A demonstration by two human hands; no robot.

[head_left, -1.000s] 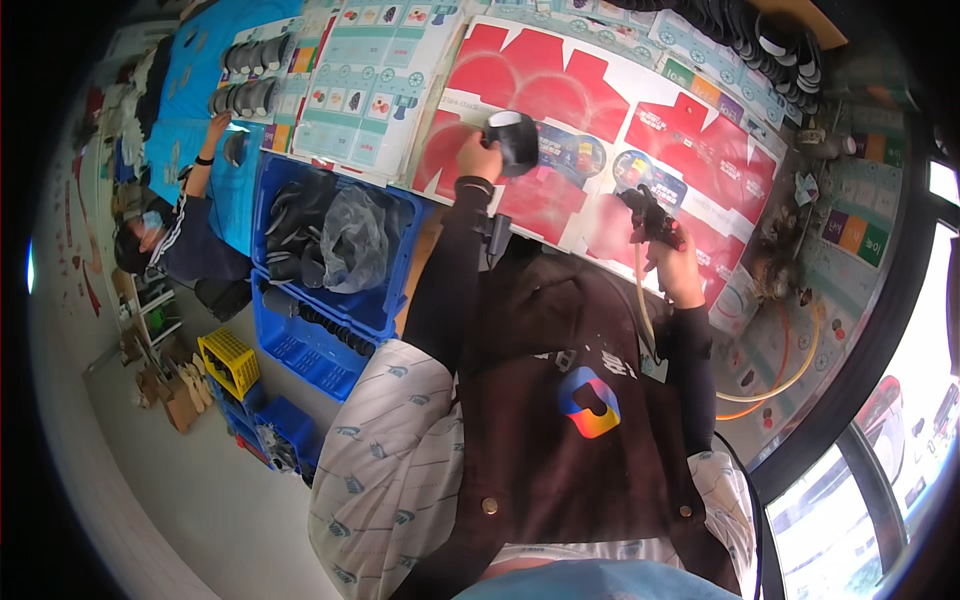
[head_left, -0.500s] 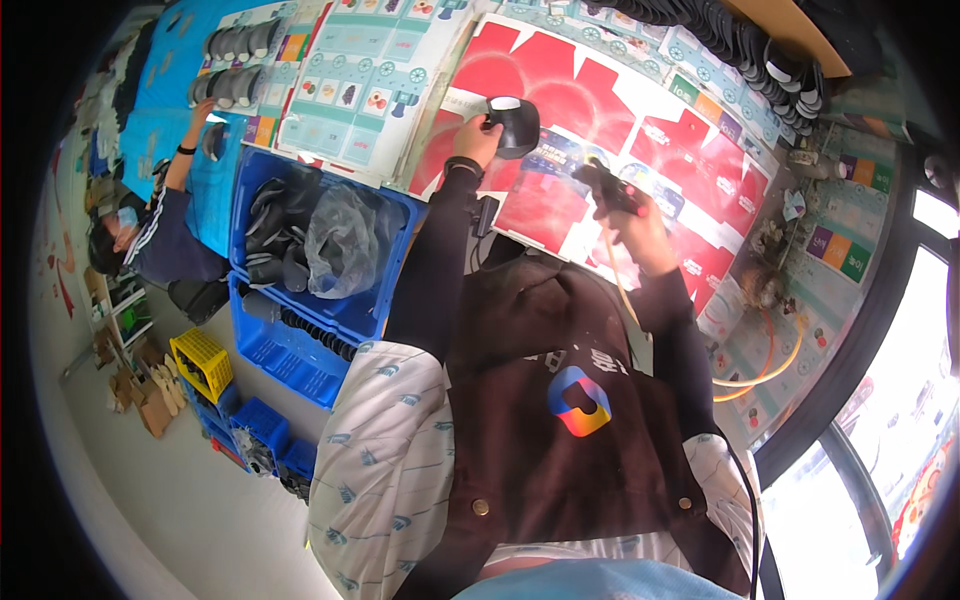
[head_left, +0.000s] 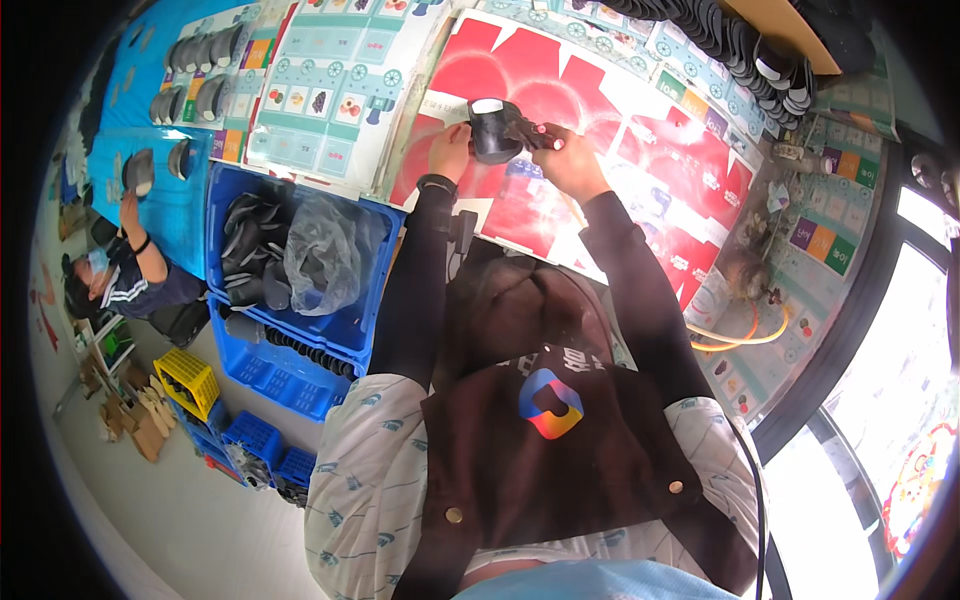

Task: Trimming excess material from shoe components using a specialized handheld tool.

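Note:
My left hand (head_left: 450, 150) grips a black shoe sole (head_left: 492, 130) with a pale patch at its top, held above the red printed sheet (head_left: 640, 160) on the table. My right hand (head_left: 570, 165) holds a small dark tool with a red tip (head_left: 535, 135), and that tip touches the sole's right side. Both forearms wear black sleeves. A dark brown apron (head_left: 540, 440) with a coloured badge fills the lower middle of the view.
Blue crates (head_left: 300, 330) with black soles and a clear plastic bag (head_left: 325, 250) stand at my left. Rows of black soles (head_left: 750, 50) line the far right of the table. An orange hose (head_left: 740, 335) curls at the right. Another person (head_left: 130, 270) works at a blue table on the far left.
My two hands have come together: the right hand with the tool moved left to the sole in my left hand. The view has shifted slightly.

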